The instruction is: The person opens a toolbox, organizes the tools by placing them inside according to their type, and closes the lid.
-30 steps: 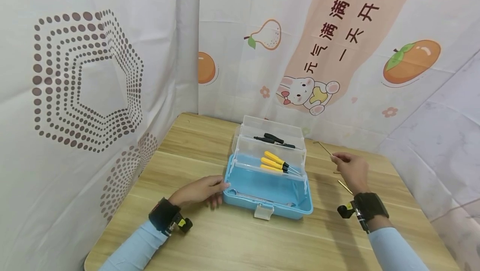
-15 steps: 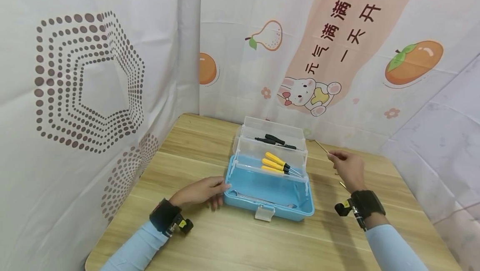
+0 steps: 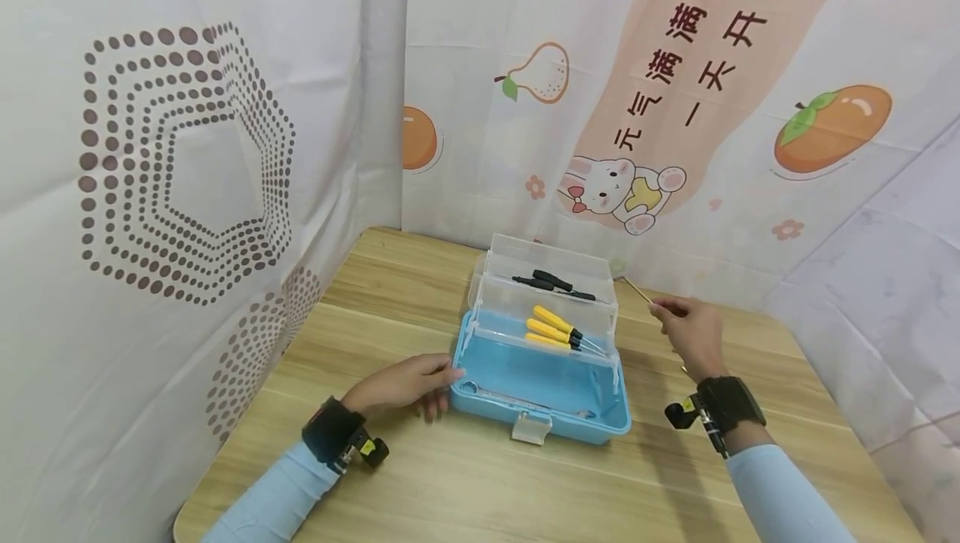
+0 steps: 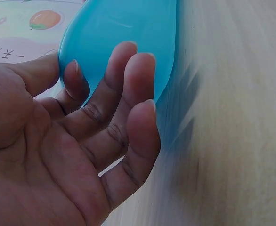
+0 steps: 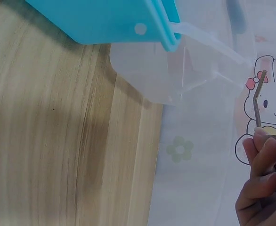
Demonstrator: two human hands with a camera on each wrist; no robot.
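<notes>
My left hand (image 3: pixel 408 380) holds the left end of a light blue toolbox (image 3: pixel 487 411), its thumb at the rim and index finger against the wall; the other fingers curve loosely outside. My right hand (image 3: pixel 692 334) pinches a brass-coloured hex key (image 3: pixel 636 289) between thumb and fingertips, raised to the right of the box. In the right wrist view, the bent short end of the hex key (image 5: pixel 257 106) points away from the fingers. A wrench (image 3: pixel 525 400) lies along the toolbox floor. Clear raised trays hold yellow-handled screwdrivers (image 3: pixel 551 328) and black-handled tools (image 3: pixel 552 280).
Another brass-coloured rod (image 3: pixel 684 369) lies on the wooden table (image 3: pixel 405 476), mostly hidden by the right hand. A clear latch (image 3: pixel 532 428) hangs at the box's front. Printed curtains (image 3: pixel 480 151) stand close behind and beside the table.
My right hand has moved slightly left, carrying the hex key nearer to the trays. The left hand keeps its hold on the toolbox. The whole head view has shifted slightly.
</notes>
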